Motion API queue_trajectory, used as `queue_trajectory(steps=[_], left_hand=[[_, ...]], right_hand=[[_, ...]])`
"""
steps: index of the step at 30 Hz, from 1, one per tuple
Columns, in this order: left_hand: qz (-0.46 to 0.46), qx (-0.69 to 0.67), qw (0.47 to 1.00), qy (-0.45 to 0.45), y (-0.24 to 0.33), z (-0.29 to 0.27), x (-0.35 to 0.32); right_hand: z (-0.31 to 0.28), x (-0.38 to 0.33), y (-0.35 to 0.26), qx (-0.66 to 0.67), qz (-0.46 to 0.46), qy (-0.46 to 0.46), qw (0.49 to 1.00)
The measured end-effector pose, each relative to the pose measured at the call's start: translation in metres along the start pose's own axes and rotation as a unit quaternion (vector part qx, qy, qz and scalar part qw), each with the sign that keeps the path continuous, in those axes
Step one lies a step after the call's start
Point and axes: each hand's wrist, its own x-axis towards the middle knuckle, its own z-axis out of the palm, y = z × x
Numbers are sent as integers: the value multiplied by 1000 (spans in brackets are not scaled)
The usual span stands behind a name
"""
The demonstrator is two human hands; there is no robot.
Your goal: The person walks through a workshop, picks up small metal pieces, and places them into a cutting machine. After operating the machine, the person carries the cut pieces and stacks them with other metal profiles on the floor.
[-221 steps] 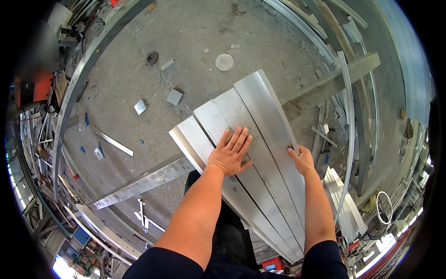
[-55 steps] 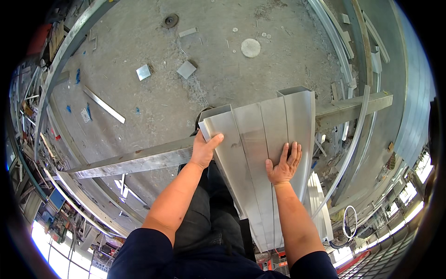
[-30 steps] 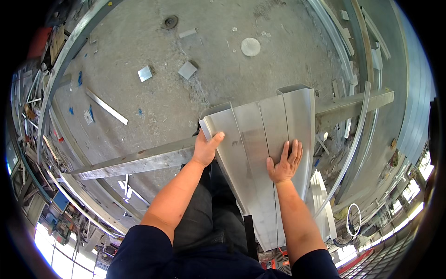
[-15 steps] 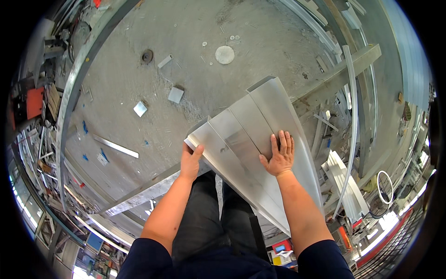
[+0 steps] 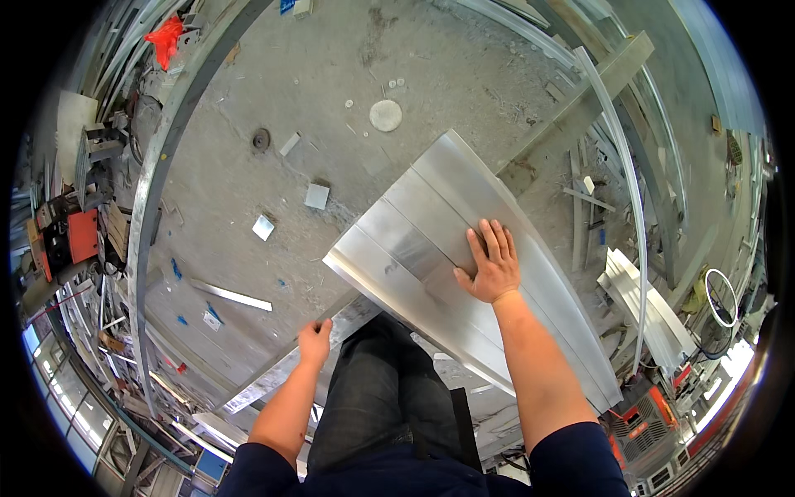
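Observation:
A long silvery sheet-metal panel [image 5: 431, 224] with lengthwise seams lies at a slant in front of me and to the right. My right hand [image 5: 492, 263] rests flat on its top face, fingers stretched out and somewhat spread. Off the panel's near left corner, my left hand [image 5: 315, 341] is apart from it, with curled fingers and nothing visible in them. Beside that hand runs a metal beam [image 5: 269, 373], passing below the panel; whether the hand touches the beam I cannot tell.
On the grey surface ahead lie two small square metal pieces [image 5: 316, 195], a dark ring [image 5: 262, 139], a pale disc [image 5: 385, 116] and a metal strip [image 5: 232, 294]. A curved metal bar [image 5: 617, 149] stands right. Scrap profiles, a red machine [image 5: 646, 427] and a red box [image 5: 83, 236] surround me.
My left hand has let go of the panel's corner and moved down and left. The panel has tilted flatter, with my right hand still on it. The view has shifted.

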Motion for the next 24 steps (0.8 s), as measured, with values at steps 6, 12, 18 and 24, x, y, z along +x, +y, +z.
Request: queue_trajectory(steps=[6,12,18,24], left_hand=[[86,104,989,-53,-25,-17,-49],[133,167,973,-89,-52,-83,-98],[42,188,980,-58,-129,-154,-131],[7,307,938,-159,-168,-198,-135]], right_hand=[[-15,-3,-10,-6,14,-12,1000],[-32,-29,-32,8,69,-33,997],[-67,-188,-69,142,204,40,968],[-53,-471,-52,207,469,-163,843]])
